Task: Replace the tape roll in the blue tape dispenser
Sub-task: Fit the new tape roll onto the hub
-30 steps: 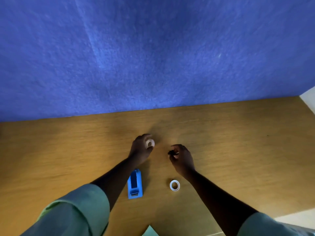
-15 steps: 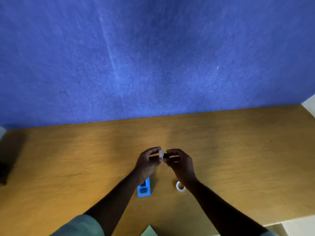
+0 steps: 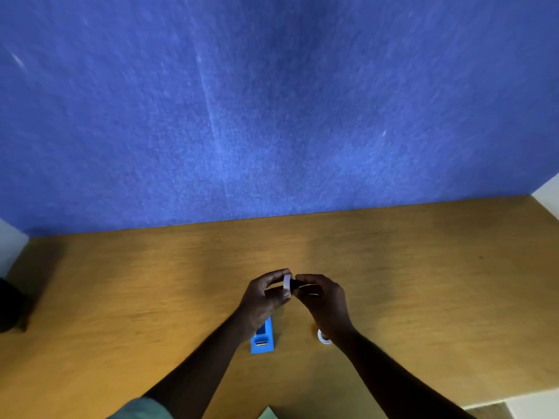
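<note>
My left hand (image 3: 263, 294) pinches a white tape roll (image 3: 286, 285) on edge above the wooden table (image 3: 121, 297). My right hand (image 3: 323, 297) grips a small black spindle (image 3: 295, 284) and holds it against the roll's side. The blue tape dispenser (image 3: 262, 338) lies on the table below my left wrist, partly hidden by it. A second white tape ring (image 3: 322, 337) lies flat on the table, half covered by my right wrist.
A blue felt wall (image 3: 272, 101) rises behind the table. A dark object (image 3: 9, 306) sits at the table's left edge. A pale green corner (image 3: 269, 413) shows at the bottom. The table's near right edge (image 3: 484, 403) meets a light floor.
My hands came together from apart: the roll and the black spindle now meet between them. The view shifted, so the dispenser and the spare ring sit lower under my wrists.
</note>
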Available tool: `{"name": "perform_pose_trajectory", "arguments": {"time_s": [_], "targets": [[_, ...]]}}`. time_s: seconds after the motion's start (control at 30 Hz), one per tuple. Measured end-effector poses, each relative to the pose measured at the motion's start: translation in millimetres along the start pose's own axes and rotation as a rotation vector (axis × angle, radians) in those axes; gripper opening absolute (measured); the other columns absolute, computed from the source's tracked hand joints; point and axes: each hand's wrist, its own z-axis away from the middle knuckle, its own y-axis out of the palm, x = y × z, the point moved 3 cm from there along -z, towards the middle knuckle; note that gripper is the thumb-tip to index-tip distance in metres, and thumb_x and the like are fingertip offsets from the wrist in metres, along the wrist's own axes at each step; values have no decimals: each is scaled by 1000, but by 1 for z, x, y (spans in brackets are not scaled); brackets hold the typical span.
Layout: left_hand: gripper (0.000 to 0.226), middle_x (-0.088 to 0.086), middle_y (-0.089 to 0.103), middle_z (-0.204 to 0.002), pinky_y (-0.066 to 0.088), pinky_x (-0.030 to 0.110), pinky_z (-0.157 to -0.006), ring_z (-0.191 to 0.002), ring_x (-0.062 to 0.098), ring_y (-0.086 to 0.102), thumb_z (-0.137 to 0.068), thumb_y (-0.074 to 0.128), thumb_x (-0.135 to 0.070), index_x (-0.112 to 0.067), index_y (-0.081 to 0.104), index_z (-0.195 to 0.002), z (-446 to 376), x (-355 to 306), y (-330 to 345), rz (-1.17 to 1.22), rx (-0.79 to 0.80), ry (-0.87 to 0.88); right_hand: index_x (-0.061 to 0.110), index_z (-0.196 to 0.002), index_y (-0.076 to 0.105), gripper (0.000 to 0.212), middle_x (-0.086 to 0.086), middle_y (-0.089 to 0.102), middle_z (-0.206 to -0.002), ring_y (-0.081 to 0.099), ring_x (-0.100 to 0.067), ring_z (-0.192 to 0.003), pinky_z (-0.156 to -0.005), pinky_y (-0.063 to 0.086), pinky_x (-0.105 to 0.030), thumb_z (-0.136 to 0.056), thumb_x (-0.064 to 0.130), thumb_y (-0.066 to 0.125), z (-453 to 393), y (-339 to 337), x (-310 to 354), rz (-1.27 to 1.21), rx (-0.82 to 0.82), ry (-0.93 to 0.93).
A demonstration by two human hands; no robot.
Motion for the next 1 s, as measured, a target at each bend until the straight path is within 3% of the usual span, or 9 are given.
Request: {"name": "perform_pose_trajectory", "arguments": {"time_s": [0.13,0.27,0.4,0.63,0.83,1.0], "targets": [[47,-3,67,-131,55,38,-103,-122,14,64,-87,71,-2,-22,65,-129,2,-2,1,-20,8,7,35,-103,76,34,21,79,-95,77,0,-85,-68,57,-11,-82,10,86,-1,0,6,61,29,-48],[48,-4,64,-134,53,39,-105,-127,14,59,-86,73,-4,-26,66,-129,2,-3,1,-66,5,5,20,-110,80,31,13,80,-98,77,-3,-91,-75,60,-16,-82,8,85,-3,-3,7,126,58,-120],[49,-6,64,-134,53,41,-106,-128,13,58,-85,75,-7,-27,66,-128,1,-4,1,-93,8,3,19,-107,82,31,11,82,-95,77,-2,-90,-78,62,-18,-79,6,86,-7,-6,7,125,75,-108],[49,-6,67,-131,51,44,-108,-126,15,61,-82,78,-12,-25,67,-128,0,-7,5,-108,10,17,14,-96,84,28,0,83,-91,80,-19,-87,-82,65,-39,-74,-3,88,-15,-11,2,-16,85,1],[49,-7,70,-127,56,33,-101,-121,11,64,-81,80,-12,-25,68,-127,-4,-13,6,-152,-2,23,1,-93,82,25,-11,82,-89,79,-34,-87,-84,64,-53,-71,-8,88,-21,-13,4,-56,108,-13],[49,-9,69,-127,53,33,-104,-121,8,62,-81,79,-12,-23,67,-128,-5,-18,6,-194,-31,40,-2,-99,81,27,-15,82,-94,79,-36,-91,-86,64,-53,-73,-7,86,-24,-15,8,-122,125,1]]}}
